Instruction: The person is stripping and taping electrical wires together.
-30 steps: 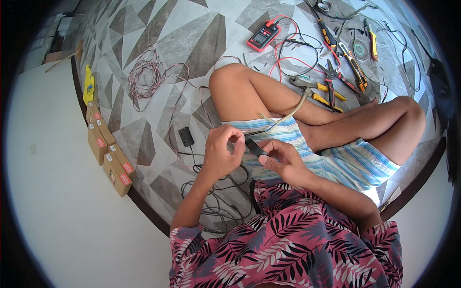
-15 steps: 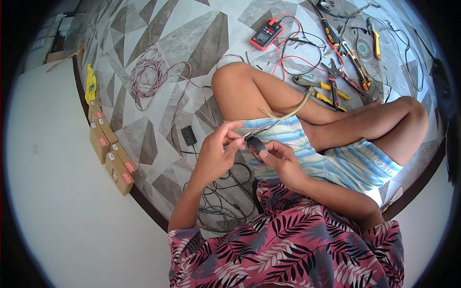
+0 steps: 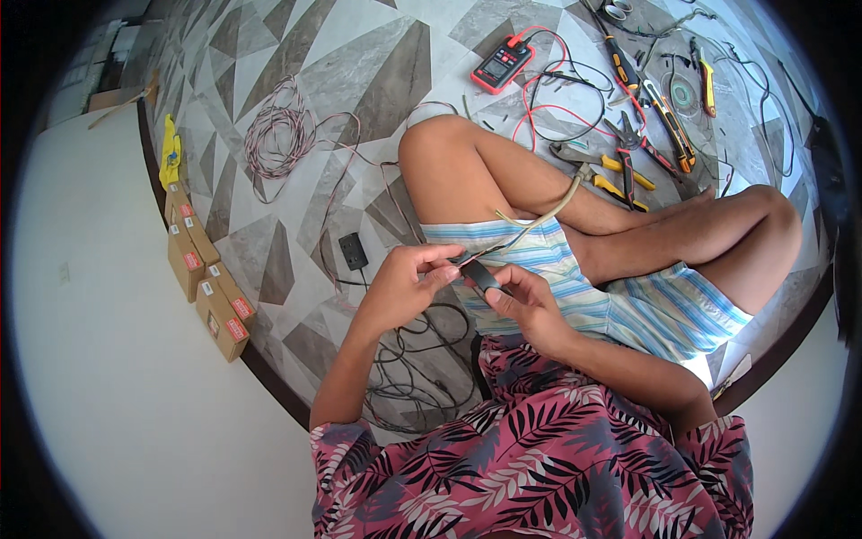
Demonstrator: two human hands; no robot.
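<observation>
Over my lap, my left hand (image 3: 415,280) pinches the thin wire ends of a beige-sheathed cable (image 3: 555,208) between thumb and fingers. My right hand (image 3: 532,313) grips a roll of black electrical tape (image 3: 483,277), held right against those wires. Part of the wires is wrapped in black, and the exact spot where tape and wire meet is hidden by my left fingertips. From there the cable runs up to the right across my shorts (image 3: 530,260), toward my crossed legs.
Beyond my legs lie a red multimeter (image 3: 503,66) with leads, yellow-handled pliers (image 3: 620,184), red-and-black pliers (image 3: 626,144) and a utility knife (image 3: 669,124). To the left are coiled wire (image 3: 280,139), a black socket (image 3: 354,251), dark cables (image 3: 417,368) and cardboard boxes (image 3: 220,314) along the wall.
My left fingers have closed in further over the wires beside the tape. The tape roll has turned slightly in my right hand; both hands stay over my lap.
</observation>
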